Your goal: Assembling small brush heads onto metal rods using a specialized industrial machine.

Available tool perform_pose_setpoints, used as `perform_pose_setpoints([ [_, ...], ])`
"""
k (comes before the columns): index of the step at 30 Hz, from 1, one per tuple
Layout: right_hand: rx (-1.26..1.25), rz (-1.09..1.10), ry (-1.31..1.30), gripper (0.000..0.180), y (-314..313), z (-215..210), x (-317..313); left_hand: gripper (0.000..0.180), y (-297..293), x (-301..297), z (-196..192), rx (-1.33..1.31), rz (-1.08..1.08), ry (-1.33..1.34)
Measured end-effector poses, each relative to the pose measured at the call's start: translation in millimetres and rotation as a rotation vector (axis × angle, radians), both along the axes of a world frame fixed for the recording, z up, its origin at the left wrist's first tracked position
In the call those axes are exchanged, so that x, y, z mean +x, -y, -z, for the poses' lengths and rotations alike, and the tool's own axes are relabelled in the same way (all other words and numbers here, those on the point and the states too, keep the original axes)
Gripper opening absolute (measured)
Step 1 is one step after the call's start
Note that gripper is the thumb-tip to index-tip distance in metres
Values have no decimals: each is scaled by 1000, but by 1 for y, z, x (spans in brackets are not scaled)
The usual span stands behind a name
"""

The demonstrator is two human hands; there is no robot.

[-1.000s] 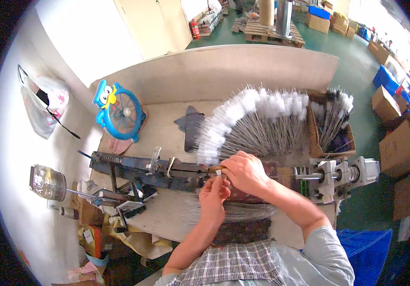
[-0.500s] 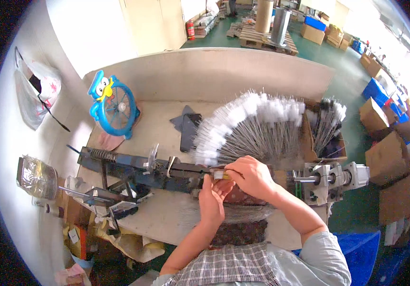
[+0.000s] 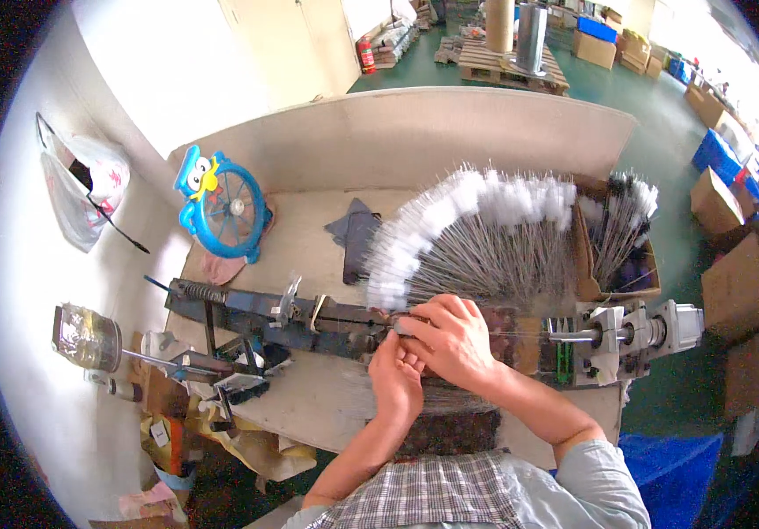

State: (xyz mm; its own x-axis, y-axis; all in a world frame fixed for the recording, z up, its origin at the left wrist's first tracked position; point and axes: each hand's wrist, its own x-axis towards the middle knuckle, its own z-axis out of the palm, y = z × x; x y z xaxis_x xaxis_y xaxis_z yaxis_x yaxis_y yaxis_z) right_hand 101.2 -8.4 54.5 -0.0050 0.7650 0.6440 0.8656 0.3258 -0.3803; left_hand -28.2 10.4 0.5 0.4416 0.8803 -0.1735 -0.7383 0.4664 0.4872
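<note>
Over the middle of a long dark metal bench machine, my two hands meet fingertip to fingertip. My left hand is closed, palm turned up, with its thumb and fingers pinched just below the machine's bar. From the right, my right hand curls over the same spot, fingers bent and pressed together. What lies between the fingertips is mostly covered; only a small greyish bit shows. Thin wire lines run from beside my right hand toward the metal spindle at the machine's right end. Behind my hands fans a big pile of white-tufted wire brushes.
A cardboard box of dark and white brushes stands right of the pile. A blue cartoon-shaped fan and a grey cloth lie toward the left. A raised board edges the table's back. A motor juts out at right.
My right hand has shifted left and closed further over the fingertips of my left hand. The yellowish-grey piece seen between them before is now mostly covered. The whole view has swung slightly left.
</note>
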Motion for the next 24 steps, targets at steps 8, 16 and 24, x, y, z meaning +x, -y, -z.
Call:
perform_pose_setpoints([
  [8,-29,-68,64,24,2,4,16,8,5,15,-19,-123,-164,-286],
  [16,-32,-68,43,27,1,-6,10,11,1,14,-10,-128,-147,-181],
  [24,-59,-70,39,26,2,1,10,11,6,15,-7,-118,-170,-213],
])
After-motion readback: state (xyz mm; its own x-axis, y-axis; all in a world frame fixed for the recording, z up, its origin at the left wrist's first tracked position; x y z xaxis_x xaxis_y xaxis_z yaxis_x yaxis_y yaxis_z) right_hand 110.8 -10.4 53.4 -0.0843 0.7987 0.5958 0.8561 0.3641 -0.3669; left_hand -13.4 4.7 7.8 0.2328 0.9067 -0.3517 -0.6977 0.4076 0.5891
